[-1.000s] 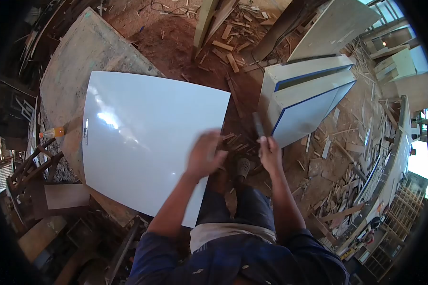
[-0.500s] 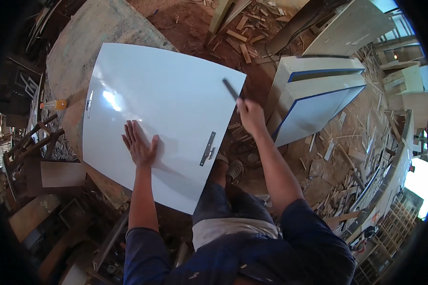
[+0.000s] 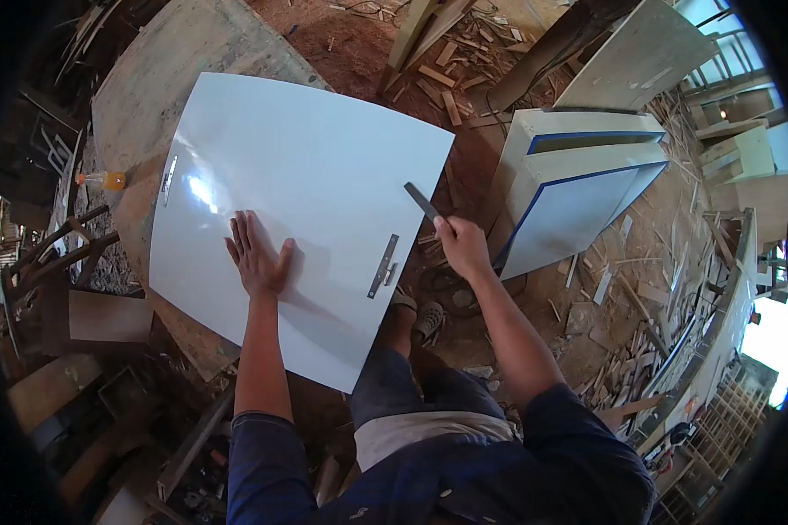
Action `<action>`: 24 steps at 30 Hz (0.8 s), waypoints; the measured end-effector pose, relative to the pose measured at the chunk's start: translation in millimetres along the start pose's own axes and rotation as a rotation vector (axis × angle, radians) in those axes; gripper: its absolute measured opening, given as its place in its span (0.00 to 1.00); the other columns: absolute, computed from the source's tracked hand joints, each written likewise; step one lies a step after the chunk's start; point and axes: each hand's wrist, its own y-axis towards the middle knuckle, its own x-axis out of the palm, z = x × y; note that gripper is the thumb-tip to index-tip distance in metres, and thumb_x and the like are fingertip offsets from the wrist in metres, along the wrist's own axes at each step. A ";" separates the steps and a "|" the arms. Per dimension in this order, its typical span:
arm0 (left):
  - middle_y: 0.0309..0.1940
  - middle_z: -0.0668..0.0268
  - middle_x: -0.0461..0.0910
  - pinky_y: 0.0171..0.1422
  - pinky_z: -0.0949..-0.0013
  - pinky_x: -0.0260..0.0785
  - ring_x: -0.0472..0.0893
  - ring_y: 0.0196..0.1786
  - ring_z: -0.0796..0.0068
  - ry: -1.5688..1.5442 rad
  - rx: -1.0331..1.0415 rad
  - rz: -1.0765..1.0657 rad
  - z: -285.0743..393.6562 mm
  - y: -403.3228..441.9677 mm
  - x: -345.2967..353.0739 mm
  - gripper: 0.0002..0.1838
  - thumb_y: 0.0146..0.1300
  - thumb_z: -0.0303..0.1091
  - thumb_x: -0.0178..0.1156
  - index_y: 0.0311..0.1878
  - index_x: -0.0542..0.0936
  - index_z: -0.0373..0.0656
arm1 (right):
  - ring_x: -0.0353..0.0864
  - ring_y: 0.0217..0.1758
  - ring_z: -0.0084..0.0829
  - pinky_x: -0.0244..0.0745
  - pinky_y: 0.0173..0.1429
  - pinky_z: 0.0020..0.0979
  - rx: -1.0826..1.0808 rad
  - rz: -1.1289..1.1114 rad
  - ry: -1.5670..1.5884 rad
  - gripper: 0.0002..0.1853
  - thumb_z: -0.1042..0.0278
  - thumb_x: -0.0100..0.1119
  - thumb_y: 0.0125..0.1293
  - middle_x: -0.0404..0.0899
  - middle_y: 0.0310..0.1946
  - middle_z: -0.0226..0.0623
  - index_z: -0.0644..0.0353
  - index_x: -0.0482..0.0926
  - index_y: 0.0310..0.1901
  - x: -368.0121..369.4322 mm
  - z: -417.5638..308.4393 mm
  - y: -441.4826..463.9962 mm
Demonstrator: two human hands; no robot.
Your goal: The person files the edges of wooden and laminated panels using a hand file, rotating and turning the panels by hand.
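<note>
A glossy white panel [image 3: 315, 166] lies flat, with metal hinges on it: one hinge [image 3: 383, 266] near the right edge, another [image 3: 168, 181] near the left. My left hand [image 3: 263, 258] rests palm down on the panel, fingers spread. At the panel's right edge, my right hand [image 3: 464, 245] is closed around a dark, flat bar that looks like a file [image 3: 422, 201]. The file slants up and left, its far end over the panel; whether it touches the edge I cannot tell.
Under the panel is a worn wooden worktable [image 3: 201, 44], with a bottle of orange liquid [image 3: 105, 180] at its left. White boxes with blue edging [image 3: 578, 201] stand to the right. Wood scraps [image 3: 622, 350] litter the ground. A leaning board [image 3: 630, 57] stands behind the boxes.
My right hand has moved down toward me along the panel's right edge with the file. My left hand stays flat on the panel. The view has shifted slightly.
</note>
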 end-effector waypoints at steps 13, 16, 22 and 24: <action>0.94 0.54 0.51 0.97 0.40 0.34 0.47 0.96 0.52 0.007 -0.002 0.002 0.1 0.7 1.1 0.59 0.71 0.75 0.58 0.93 0.54 0.46 | 0.86 0.47 0.68 0.79 0.51 0.61 0.058 0.138 0.069 0.25 0.45 0.59 0.84 0.87 0.38 0.59 0.62 0.86 0.40 39.3 -7.5 -12.9; 0.94 0.54 0.52 0.98 0.41 0.33 0.48 0.96 0.53 0.015 -0.013 -0.002 0.5 0.9 0.3 0.59 0.70 0.74 0.61 0.93 0.54 0.46 | 0.86 0.47 0.69 0.78 0.50 0.63 0.069 0.144 0.113 0.24 0.47 0.59 0.85 0.87 0.38 0.59 0.63 0.85 0.40 34.7 -9.1 -5.1; 0.93 0.53 0.52 0.97 0.40 0.35 0.48 0.95 0.51 0.008 -0.015 -0.004 1.5 -5.8 -0.9 0.58 0.72 0.73 0.60 0.93 0.54 0.46 | 0.85 0.45 0.69 0.77 0.46 0.63 0.050 0.126 0.031 0.25 0.46 0.57 0.85 0.85 0.35 0.60 0.62 0.82 0.38 72.7 9.4 -88.9; 0.94 0.53 0.51 0.98 0.42 0.33 0.46 0.96 0.53 0.005 -0.021 -0.014 2.3 -0.5 -0.5 0.59 0.71 0.73 0.61 0.93 0.53 0.47 | 0.85 0.44 0.69 0.76 0.46 0.65 0.065 0.202 0.069 0.25 0.46 0.57 0.85 0.86 0.35 0.59 0.62 0.81 0.37 65.4 2.9 -60.5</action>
